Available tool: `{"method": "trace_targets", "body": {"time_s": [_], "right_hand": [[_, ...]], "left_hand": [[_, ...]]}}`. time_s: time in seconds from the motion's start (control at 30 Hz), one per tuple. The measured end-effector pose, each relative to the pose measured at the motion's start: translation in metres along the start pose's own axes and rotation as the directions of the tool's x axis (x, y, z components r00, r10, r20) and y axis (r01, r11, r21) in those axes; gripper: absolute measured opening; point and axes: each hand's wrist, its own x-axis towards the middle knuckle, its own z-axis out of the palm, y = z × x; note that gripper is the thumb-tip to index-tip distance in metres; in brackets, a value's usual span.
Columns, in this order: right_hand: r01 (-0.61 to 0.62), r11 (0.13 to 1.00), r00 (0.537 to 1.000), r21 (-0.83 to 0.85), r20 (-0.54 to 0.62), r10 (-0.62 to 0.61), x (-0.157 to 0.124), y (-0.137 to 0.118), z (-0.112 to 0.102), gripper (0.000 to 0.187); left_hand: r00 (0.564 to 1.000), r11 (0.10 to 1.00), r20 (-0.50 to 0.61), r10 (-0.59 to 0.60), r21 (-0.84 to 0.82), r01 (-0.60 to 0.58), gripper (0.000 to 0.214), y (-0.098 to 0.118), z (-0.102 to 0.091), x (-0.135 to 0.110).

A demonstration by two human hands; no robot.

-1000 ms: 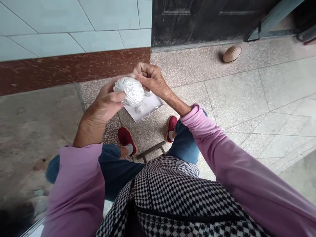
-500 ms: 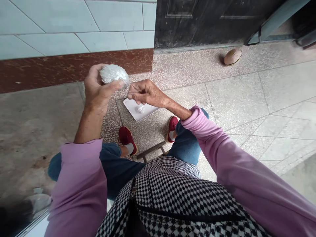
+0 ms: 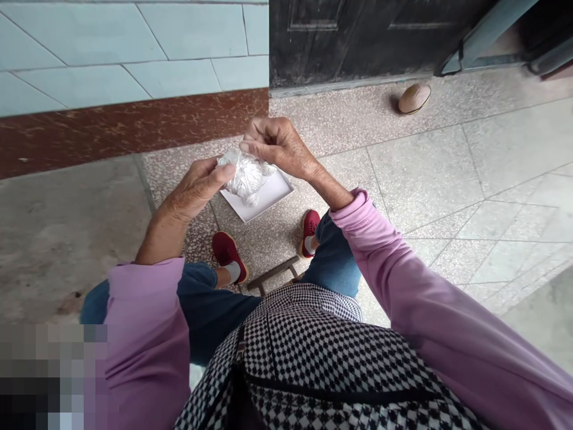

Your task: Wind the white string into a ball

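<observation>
My left hand (image 3: 199, 186) is curled around a ball of glossy white string (image 3: 244, 173), its thumb pressed on the near side. Just above the ball, my right hand (image 3: 275, 143) has thumb and forefinger pinched together, with the other fingers folded in. The pinch seems to hold a strand of the string, though it is too fine to see clearly. Below the ball, a shallow white tray (image 3: 273, 196) lies on the floor, partly hidden by it. Small white balls (image 3: 251, 200) show at the big ball's edge.
Two red shoes (image 3: 229, 254) stand on the speckled floor, with a stool's wooden bar (image 3: 273, 273) between my legs. A tiled wall (image 3: 98, 36) and a dark door (image 3: 331, 54) stand ahead. A rounded tan object (image 3: 414, 98) lies by the doorstep.
My left hand has brought the ball lower and to the right, over the tray. My right hand has risen slightly, from beside the ball to above it.
</observation>
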Motion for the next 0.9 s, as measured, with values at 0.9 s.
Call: {"method": "trace_targets", "body": {"time_s": [0.9], "right_hand": [[-0.101, 0.941, 0.977, 0.323, 0.209, 0.033, 0.007, 0.031, 0.031, 0.066]], "left_hand": [[0.917, 0.896, -0.385, 0.107, -0.362, -0.257, 0.069, 0.001, 0.018, 0.013]]}}
